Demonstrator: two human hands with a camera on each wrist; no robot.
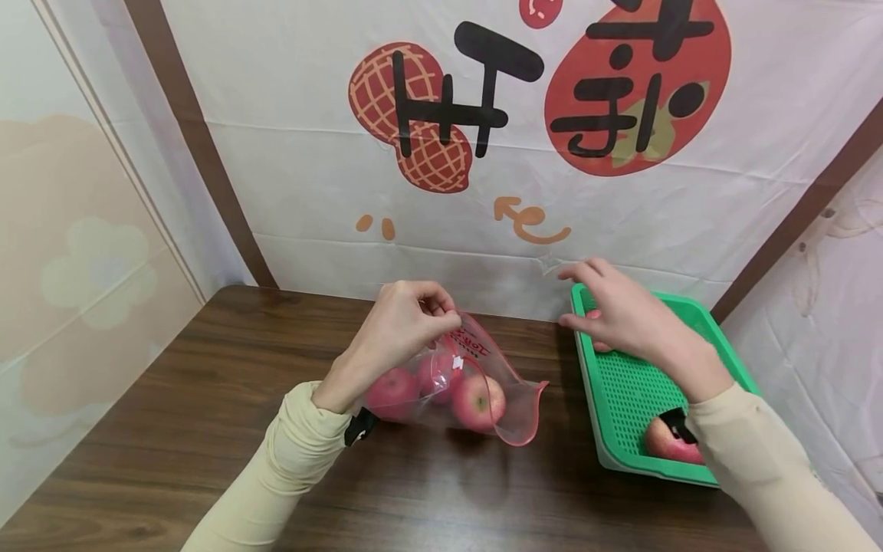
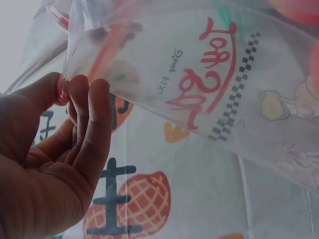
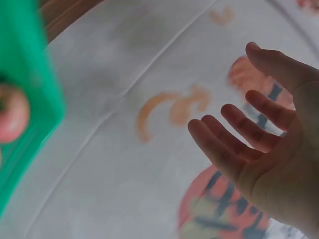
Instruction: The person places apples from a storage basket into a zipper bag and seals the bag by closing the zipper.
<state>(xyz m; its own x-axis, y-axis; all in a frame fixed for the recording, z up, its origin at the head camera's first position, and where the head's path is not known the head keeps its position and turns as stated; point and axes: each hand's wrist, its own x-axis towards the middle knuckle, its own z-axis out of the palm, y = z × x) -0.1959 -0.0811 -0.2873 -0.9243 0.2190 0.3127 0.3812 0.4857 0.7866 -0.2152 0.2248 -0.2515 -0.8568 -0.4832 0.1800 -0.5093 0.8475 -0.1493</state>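
My left hand [image 1: 407, 326] pinches the red-edged rim of a clear zip bag [image 1: 520, 406] between thumb and fingers. Red print [image 2: 217, 74] shows on the bag's side in the left wrist view. Several apples [image 1: 478, 402] lie inside it on the table, and its mouth gapes toward the right. Over the left rim of a green basket [image 1: 607, 429] my right hand [image 1: 624, 314] hangs with its fingers spread, holding nothing. In the basket, one apple [image 1: 662, 443] sits at the near end, partly behind the right wrist, and red fruit [image 1: 599, 337] shows at the far left corner.
Dark wood table [image 1: 172, 429] extends beneath the bag and basket. A white printed cloth [image 1: 303, 192] hangs behind the table's back edge. Another cloth panel [image 1: 841, 307] stands at the right, close by the basket.
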